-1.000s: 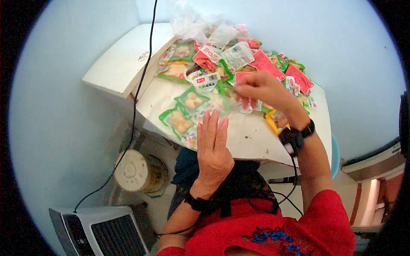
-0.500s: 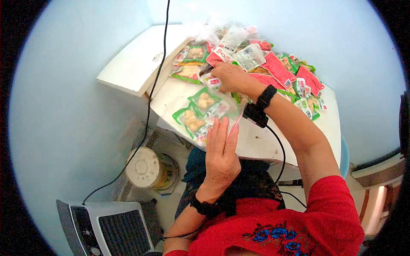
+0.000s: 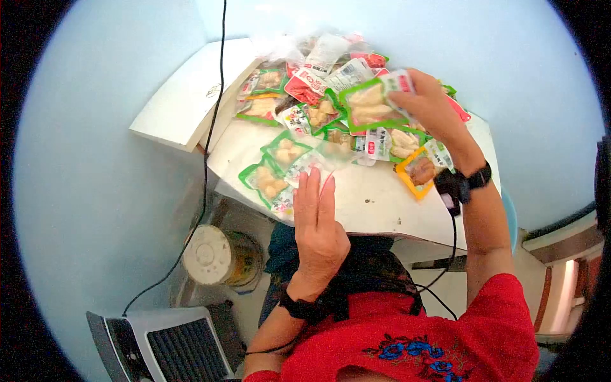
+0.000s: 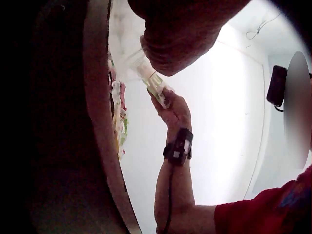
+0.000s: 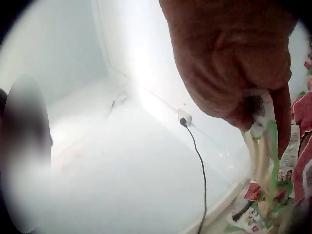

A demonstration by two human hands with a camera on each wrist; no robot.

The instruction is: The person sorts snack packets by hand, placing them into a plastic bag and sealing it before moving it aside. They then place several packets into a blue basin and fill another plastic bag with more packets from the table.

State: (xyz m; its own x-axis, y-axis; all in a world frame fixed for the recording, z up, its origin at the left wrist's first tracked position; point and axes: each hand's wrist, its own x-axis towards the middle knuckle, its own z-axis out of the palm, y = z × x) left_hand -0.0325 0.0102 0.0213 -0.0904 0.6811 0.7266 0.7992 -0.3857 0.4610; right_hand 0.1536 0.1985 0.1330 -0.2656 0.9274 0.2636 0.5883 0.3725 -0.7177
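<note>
My right hand (image 3: 433,108) grips one end of a green-edged snack packet (image 3: 369,105) with pale food inside, raised over the pile. In the right wrist view the packet (image 5: 263,156) hangs from the thumb and fingers. My left hand (image 3: 318,232) lies at the table's front edge, its fingers long over the mouth of a clear plastic bag (image 3: 305,167). The left wrist view shows the bag (image 4: 127,41) lifted up to those fingers; the thumb is hidden in the head view. Green-edged packets (image 3: 267,181) lie within the bag.
A heap of red, white and green snack packets (image 3: 309,86) covers the back of the white table (image 3: 375,213). A yellow-edged packet (image 3: 420,172) lies at the right. A round bucket (image 3: 210,254) and a grey appliance (image 3: 172,347) stand lower left; a black cable (image 3: 207,140) hangs there.
My right hand reached into the middle of the pile, then drew back to the right with a green-edged packet lifted. My left hand stays at the bag.
</note>
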